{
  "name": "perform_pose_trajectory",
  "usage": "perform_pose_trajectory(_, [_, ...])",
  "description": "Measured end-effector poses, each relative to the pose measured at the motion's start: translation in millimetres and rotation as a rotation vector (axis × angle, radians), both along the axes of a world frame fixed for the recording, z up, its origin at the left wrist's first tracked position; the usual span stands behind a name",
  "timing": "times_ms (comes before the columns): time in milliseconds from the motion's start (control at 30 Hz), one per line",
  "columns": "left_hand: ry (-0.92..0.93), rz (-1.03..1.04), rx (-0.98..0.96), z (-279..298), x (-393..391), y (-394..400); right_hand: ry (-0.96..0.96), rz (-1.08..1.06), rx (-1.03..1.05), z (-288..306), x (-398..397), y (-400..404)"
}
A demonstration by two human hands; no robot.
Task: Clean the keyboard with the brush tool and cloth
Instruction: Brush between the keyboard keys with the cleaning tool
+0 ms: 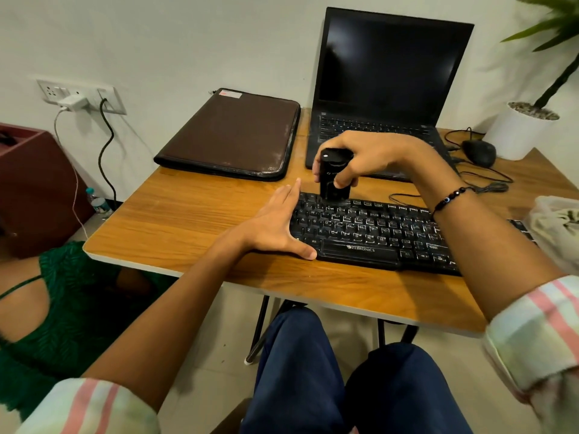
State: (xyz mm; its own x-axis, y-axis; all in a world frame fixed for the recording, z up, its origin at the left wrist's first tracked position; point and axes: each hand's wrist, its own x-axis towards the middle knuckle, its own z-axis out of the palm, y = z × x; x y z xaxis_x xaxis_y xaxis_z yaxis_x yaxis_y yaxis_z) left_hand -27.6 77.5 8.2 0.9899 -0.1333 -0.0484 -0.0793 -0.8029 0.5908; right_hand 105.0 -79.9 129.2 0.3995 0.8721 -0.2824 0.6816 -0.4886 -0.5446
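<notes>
A black keyboard [372, 236] lies on the wooden table [175, 220] in front of me. My right hand [369, 155] grips a black cylindrical brush tool [333, 178] upright, its lower end on the top-left key rows. My left hand [275, 223] lies flat with straight fingers against the keyboard's left end, thumb along its front edge. At the right edge sits a pale cloth [556, 227], covering the keyboard's right end.
An open black laptop [385, 89] stands behind the keyboard, a brown folder [232, 136] to its left. A black mouse [479, 151] with cables and a white plant pot [520, 130] sit at the back right. Another person in green [56, 308] sits at left.
</notes>
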Motion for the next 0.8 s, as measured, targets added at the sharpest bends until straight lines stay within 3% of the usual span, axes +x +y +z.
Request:
perform_pose_trajectory(133, [-0.052, 0.000, -0.001, 1, 1, 0, -0.057, 0.026, -0.004, -5, -15, 22])
perform_pose_trajectory(267, [-0.090, 0.011, -0.063, 3, 0, 0, -0.001, -0.030, 0.140, -13, -16, 23])
perform_pose_trajectory(467, [0.003, 0.008, -0.046, 1, 0, 0, -0.119, -0.026, -0.133, -1, -7, 13])
perform_pose_trajectory(700, [-0.076, -0.001, -0.038, 4, 0, -1, -0.075, -0.055, 0.031, -7, -19, 28])
perform_pose_trajectory(800, [-0.014, 0.011, -0.041, 2, -1, 0, -0.139, -0.091, -0.044, -4, -12, 23])
